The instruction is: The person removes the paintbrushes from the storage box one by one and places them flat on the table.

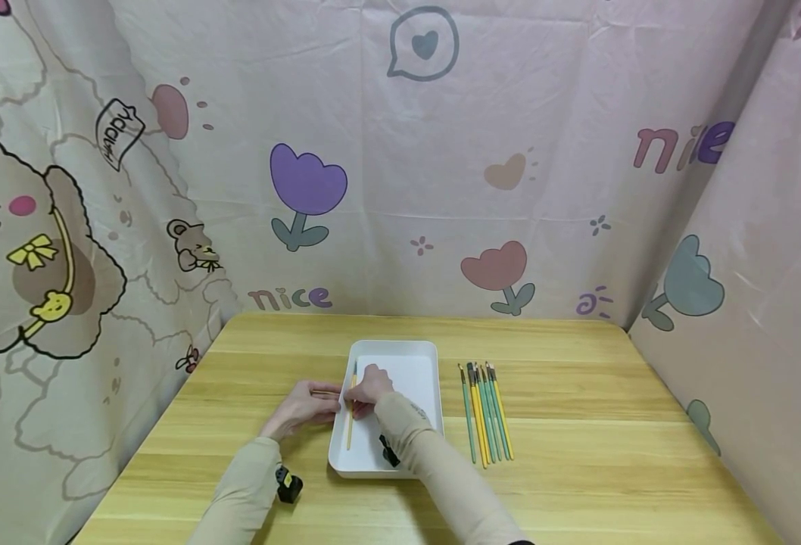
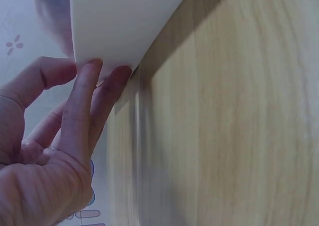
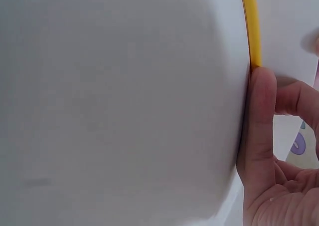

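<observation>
A white rectangular tray (image 1: 410, 371) lies on the wooden table. Along its left inner wall is a paintbrush (image 1: 349, 435) with a yellow handle, pointing away from me. My right hand (image 1: 373, 386) reaches into the tray and pinches the middle of this brush; in the right wrist view the thumb (image 3: 260, 111) lies along the yellow handle (image 3: 252, 26), against the tray floor. Outside the tray, my left hand (image 1: 305, 405) touches the left wall with its fingertips. The left wrist view shows those fingers (image 2: 82, 106) mostly straight against the white wall (image 2: 119, 26).
Right of the tray, several paintbrushes (image 1: 487, 416) with yellow and green handles lie side by side. The wooden table (image 1: 578, 454) ends at a patterned curtain (image 1: 400, 212) behind and on both sides. A small black device (image 1: 288, 486) is on the left wrist.
</observation>
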Motion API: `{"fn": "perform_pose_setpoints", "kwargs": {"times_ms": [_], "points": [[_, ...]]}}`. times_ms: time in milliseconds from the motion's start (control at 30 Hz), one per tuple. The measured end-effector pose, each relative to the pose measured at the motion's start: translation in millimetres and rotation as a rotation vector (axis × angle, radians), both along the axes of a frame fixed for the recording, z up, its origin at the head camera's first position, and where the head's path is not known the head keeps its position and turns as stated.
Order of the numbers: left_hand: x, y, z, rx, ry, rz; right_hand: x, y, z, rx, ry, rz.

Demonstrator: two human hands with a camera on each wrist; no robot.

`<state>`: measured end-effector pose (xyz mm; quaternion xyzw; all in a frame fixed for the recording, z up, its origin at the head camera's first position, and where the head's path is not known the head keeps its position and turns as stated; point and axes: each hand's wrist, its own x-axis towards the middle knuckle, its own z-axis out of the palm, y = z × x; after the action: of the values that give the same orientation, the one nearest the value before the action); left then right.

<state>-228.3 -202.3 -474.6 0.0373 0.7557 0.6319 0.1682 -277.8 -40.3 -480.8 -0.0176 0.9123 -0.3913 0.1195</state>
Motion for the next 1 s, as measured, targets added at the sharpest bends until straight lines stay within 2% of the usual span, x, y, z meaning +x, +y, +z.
{"fn": "perform_pose_setpoints", "kwargs": {"times_ms": [233,400,767,867,1000], "points": [[-0.2,1.0,-0.7,0.002,-0.012,0.013,-2.0,-2.6,1.1,0.06,0.004,0.037],[0.7,0.6,1.3,-0.013,0.003,0.005,-0.7,-1.1,3.7,0.095,0.021,0.034],[-0.4,0.2,0.4,-0.006,0.005,0.002,1.8,3.8,3.5,0.052,0.025,0.07],[-0.5,0.2,0.8,-0.013,0.002,0.006,0.6,8.6,4.7,-0.015,-0.018,0.093],[-0.5,0.4,0.0,-0.006,0.002,0.003,0.7,19.6,8.5,-0.215,-0.152,0.134]]}}
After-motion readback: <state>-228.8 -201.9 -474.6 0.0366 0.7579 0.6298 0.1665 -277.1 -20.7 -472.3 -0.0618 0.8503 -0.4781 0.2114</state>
